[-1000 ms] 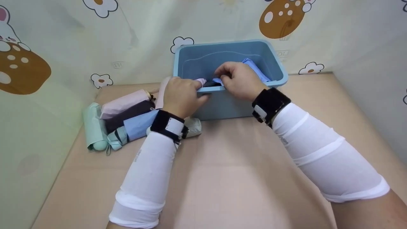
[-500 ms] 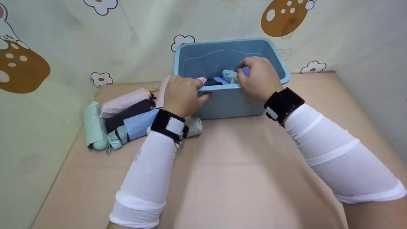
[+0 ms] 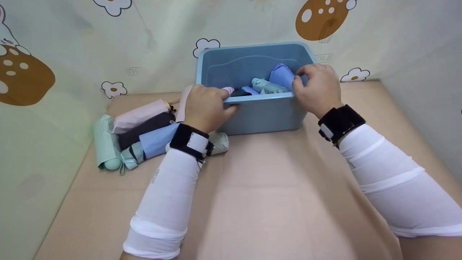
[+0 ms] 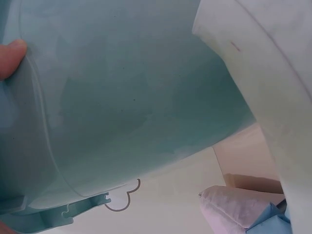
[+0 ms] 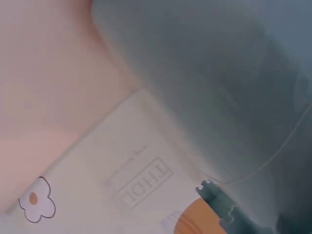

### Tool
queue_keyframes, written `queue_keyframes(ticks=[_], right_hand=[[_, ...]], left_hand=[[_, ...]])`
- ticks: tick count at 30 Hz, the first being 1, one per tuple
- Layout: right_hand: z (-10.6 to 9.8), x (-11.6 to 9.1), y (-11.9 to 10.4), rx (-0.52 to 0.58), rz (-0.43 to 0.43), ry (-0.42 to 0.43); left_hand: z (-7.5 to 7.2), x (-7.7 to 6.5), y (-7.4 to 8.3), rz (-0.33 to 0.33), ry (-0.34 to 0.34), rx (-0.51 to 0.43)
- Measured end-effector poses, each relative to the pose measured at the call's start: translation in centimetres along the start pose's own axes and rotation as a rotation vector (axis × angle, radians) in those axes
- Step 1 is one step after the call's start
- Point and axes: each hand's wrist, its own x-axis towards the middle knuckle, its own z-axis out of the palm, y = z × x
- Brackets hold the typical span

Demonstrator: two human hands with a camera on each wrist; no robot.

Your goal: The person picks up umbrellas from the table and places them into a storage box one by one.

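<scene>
A blue plastic storage bin (image 3: pixel 263 115) stands by the back wall with several folded umbrellas in it. My left hand (image 3: pixel 206 108) grips its front rim near the left corner, thumb on the outside. At the right front corner my right hand (image 3: pixel 320 89) curls its fingers over the rim. Just inside from those fingers lean a blue umbrella (image 3: pixel 280 76) and a teal umbrella (image 3: pixel 269 86). A dark umbrella (image 3: pixel 240 93) and a lilac end show beside my left hand. In the left wrist view a fingertip (image 4: pixel 10 58) lies against the bin wall; no right fingers show in the right wrist view.
Left of the bin, several folded umbrellas lie together: a mint umbrella (image 3: pixel 106 142), a pink umbrella (image 3: pixel 141 115), a dark purple umbrella (image 3: pixel 146 130) and a blue one (image 3: pixel 158 140). A pale green umbrella (image 3: pixel 219 142) is partly behind my left wrist. Patterned cloth hangs behind.
My right hand has moved right, from over the bin's front middle to its right front corner, uncovering the teal and blue umbrellas. My left hand has stayed on the rim.
</scene>
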Motion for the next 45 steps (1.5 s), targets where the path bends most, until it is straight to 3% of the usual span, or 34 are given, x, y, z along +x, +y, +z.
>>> queue_keyframes(ticks=[6, 12, 36, 45], right_hand=[[-0.3, -0.1, 0.4, 0.060, 0.081, -0.055], [-0.7, 0.0, 0.4, 0.052, 0.149, -0.139], [-1.6, 0.6, 0.9, 0.129, 0.229, -0.254], [-2.6, 1.6, 1.1, 0.185, 0.323, -0.403]], left_hand=[[0.0, -0.1, -0.1, -0.002, -0.003, 0.001], [0.0, -0.1, 0.0, -0.006, -0.014, 0.007], [0.0, -0.2, 0.2, -0.025, 0.004, -0.005], [0.1, -0.2, 0.2, -0.033, -0.010, -0.005]])
